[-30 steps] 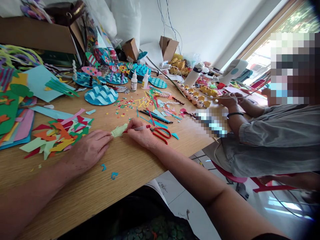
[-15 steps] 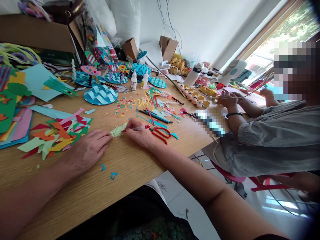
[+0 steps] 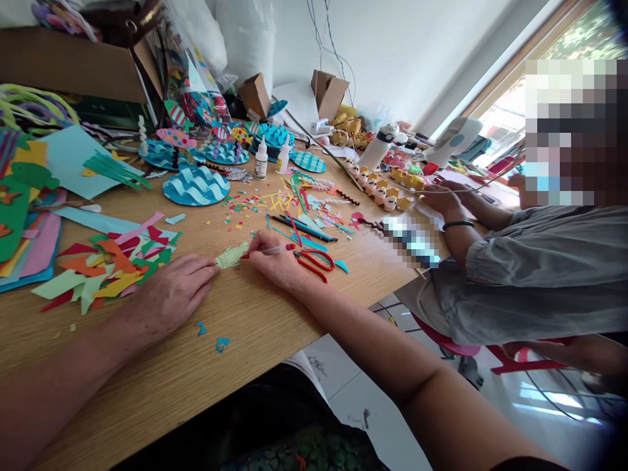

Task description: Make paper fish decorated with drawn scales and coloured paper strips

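Note:
A small pale green paper piece with dark marks lies flat on the wooden table. My left hand rests flat to its left, the fingertips pressing on its left end. Closed around a red pen with a clear barrel, my right hand has the tip beside the paper's right part. Red-handled pliers lie just right of that hand. Mixed coloured paper scraps are heaped beyond my left hand, and two small blue scraps lie nearer to me.
Blue wavy paper discs, glue bottles and confetti-like bits stand or lie farther back. Dark pens lie beyond the pliers. At the right, a person in a grey shirt sits with both hands over the table.
The whole view has shifted very slightly. Both my hands keep nearly the same place. The person at the right has moved their head and hands a little.

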{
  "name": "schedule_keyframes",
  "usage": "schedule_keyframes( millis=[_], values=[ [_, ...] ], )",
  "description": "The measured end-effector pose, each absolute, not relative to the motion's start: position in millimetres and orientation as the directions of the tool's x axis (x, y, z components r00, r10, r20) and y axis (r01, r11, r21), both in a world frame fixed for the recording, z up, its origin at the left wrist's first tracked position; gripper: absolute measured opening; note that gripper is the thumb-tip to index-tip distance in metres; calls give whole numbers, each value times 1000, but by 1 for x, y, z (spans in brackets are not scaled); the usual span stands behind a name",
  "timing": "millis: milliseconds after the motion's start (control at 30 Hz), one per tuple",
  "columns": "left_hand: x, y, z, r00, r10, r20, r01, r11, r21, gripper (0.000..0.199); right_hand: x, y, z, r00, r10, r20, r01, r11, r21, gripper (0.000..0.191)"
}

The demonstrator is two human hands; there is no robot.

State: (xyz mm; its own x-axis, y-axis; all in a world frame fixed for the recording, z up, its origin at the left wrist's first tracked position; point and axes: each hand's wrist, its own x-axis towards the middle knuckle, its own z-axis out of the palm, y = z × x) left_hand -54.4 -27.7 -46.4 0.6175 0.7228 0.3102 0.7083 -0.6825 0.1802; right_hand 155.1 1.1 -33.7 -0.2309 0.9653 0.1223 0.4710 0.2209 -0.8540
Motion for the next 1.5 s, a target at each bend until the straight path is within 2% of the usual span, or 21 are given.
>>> schedule_keyframes(
  millis=[133, 833, 1100, 1500],
  values=[
    [-54, -27, -45, 617, 729, 295, 715, -676, 177, 37, 156, 3, -36, -209, 964, 166, 443, 245, -862, 4],
    [-54, -28, -47, 646, 679, 349, 691, -714, 111, 42, 154, 2, -38, -222, 968, 121, 454, 212, -865, 1],
    [-55, -27, -47, 637, 703, 316, 704, -697, 133, 41, 155, 3, -36, -198, 973, 116, 512, 204, -835, 6],
    [-55, -26, -47, 631, 707, 321, 700, -696, 157, 39, 155, 3, -36, -176, 968, 176, 486, 241, -840, 8]
  ],
)
